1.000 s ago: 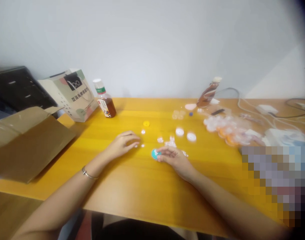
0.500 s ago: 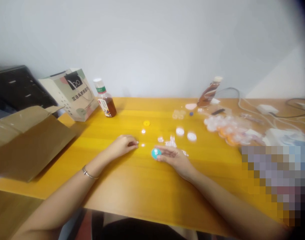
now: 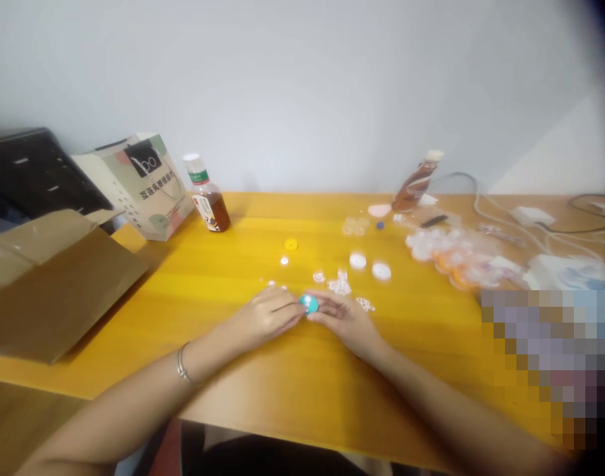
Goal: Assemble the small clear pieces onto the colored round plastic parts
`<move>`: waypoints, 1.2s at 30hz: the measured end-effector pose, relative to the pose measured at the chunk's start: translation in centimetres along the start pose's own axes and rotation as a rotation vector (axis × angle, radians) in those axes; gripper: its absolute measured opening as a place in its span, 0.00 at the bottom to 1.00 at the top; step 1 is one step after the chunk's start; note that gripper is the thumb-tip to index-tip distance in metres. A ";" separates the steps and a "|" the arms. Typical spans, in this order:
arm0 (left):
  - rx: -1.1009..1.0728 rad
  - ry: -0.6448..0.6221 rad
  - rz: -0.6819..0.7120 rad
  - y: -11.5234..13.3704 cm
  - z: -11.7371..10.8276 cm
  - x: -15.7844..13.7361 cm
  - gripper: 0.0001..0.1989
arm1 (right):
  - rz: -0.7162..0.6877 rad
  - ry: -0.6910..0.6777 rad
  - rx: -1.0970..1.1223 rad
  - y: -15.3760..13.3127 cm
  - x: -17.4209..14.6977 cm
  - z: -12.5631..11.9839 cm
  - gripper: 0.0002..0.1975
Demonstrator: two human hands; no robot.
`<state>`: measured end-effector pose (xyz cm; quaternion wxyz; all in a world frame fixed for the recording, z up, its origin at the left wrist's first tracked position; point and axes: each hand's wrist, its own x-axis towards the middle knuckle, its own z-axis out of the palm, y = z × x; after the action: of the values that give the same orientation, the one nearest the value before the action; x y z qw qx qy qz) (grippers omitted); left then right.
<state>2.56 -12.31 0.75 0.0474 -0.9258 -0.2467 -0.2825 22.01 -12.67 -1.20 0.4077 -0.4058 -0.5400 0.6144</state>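
Note:
My right hand [image 3: 349,320] grips a small round teal disc [image 3: 309,304] with white on its face, between thumb and fingers. My left hand [image 3: 272,314] has come up against the disc's left side, its fingers pinched together at the face; anything between them is too small to make out. Just beyond the hands lie several white cut-out pieces [image 3: 338,284], and another such piece [image 3: 365,304] is right of my right hand. Two white discs [image 3: 358,261] lie farther right. A yellow disc [image 3: 291,244] and a small white piece [image 3: 284,260] are beyond my left hand.
On the left stand a cardboard box [image 3: 59,284], a paper bag [image 3: 156,192] and a bottle of brown liquid [image 3: 213,205]. At back right are a second bottle [image 3: 416,185], clear plastic pieces [image 3: 356,227], a clear-and-orange plastic heap [image 3: 445,254] and cables [image 3: 485,208].
My left hand has moved right from the table to the teal disc, its fingertips now at the disc. My right hand keeps hold of the disc in nearly the same place.

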 end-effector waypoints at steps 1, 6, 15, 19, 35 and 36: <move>0.036 -0.010 0.010 0.1 0.0 0.0 0.08 | -0.001 0.000 0.005 0.0 -0.1 0.1 0.19; 0.118 -0.056 0.057 0.3 -0.3 0.0 0.10 | -0.016 -0.008 0.012 -0.3 -0.3 0.2 0.19; 0.083 -0.063 0.031 0.6 -0.5 0.2 0.10 | -0.039 -0.019 0.040 -0.4 -0.5 0.3 0.17; 0.066 -0.055 0.038 0.6 -0.6 0.1 0.10 | -0.034 -0.029 0.061 -0.5 -0.5 0.4 0.17; -0.580 0.075 -0.636 0.6 -0.4 0.9 0.09 | -0.050 -0.028 0.028 -0.7 -0.6 0.2 0.17; -0.665 0.033 -0.700 0.6 -0.2 1.0 0.10 | -0.057 -0.031 0.030 -0.7 -0.6 0.2 0.17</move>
<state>3.47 -12.50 1.50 -0.3449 -0.7477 -0.4388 -0.3598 22.09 -13.24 -0.49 0.4227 -0.3747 -0.5482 0.6168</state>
